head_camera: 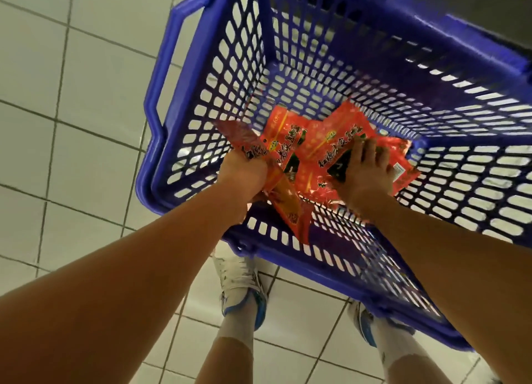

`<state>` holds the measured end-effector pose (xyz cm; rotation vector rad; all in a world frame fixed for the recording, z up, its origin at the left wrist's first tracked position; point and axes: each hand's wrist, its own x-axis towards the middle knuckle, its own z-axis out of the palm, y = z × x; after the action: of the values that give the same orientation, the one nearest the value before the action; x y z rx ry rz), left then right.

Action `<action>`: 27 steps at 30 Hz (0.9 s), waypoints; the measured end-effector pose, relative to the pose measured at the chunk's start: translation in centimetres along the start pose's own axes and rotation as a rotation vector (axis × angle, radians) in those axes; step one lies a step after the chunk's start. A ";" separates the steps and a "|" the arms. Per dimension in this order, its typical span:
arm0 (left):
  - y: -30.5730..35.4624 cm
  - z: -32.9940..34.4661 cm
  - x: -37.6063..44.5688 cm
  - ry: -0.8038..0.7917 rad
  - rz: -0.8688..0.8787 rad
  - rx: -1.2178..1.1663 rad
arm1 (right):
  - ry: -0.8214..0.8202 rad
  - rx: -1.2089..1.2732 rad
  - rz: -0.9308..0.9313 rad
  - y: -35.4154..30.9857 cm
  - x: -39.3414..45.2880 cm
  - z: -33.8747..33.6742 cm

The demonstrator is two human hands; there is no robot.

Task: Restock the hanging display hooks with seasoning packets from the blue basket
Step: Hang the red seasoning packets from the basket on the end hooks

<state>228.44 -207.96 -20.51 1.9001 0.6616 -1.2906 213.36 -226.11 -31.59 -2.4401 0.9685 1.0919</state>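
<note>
Black Chinese characters on the red packets [331, 150], blurred beyond reading.

one blue basket [161, 165], several red seasoning packets [325, 150]

Blue basket [431, 52]: perforated plastic, open top, handle folded down at left rim. Red-orange seasoning packets [325, 142] with black lettering, piled loose and overlapping on basket floor near the near-left corner. A few packets [285, 193] bunched, tilted up, lower ends crossing near wall.

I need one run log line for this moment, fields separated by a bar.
stage: picking | left hand: grips packets | right hand: on packet in blue basket | hooks: not visible
</note>
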 end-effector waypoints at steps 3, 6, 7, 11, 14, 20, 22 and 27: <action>0.6 0.1 -1.4 -0.010 -0.006 -0.025 | 0.133 0.148 -0.029 1.7 -1.0 -2.4; 1.7 0.1 -4.2 -0.049 0.006 -0.053 | 0.022 0.485 0.012 2.6 -3.8 -7.3; 2.1 0.0 -5.4 -0.073 0.015 -0.059 | -0.045 0.643 0.004 2.5 -5.1 -9.0; 3.8 -1.1 -10.4 -0.167 0.073 -0.092 | -0.309 1.396 0.006 2.2 -11.9 -15.4; 5.0 -2.3 -15.4 -0.198 0.099 -0.092 | -0.440 1.758 0.088 2.0 -17.1 -19.7; 6.6 -4.2 -25.4 -0.193 0.191 -0.104 | -0.577 1.881 0.038 -1.6 -25.8 -26.2; 7.2 -5.1 -28.5 -0.175 0.216 -0.137 | -0.570 1.829 0.002 -2.4 -28.1 -28.7; 8.3 -6.7 -37.8 -0.120 0.297 -0.282 | -0.534 1.761 -0.034 0.0 -35.4 -35.7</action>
<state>224.63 -208.01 18.58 1.6073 0.4512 -1.0526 215.65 -227.95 18.58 -0.6772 0.9505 0.3561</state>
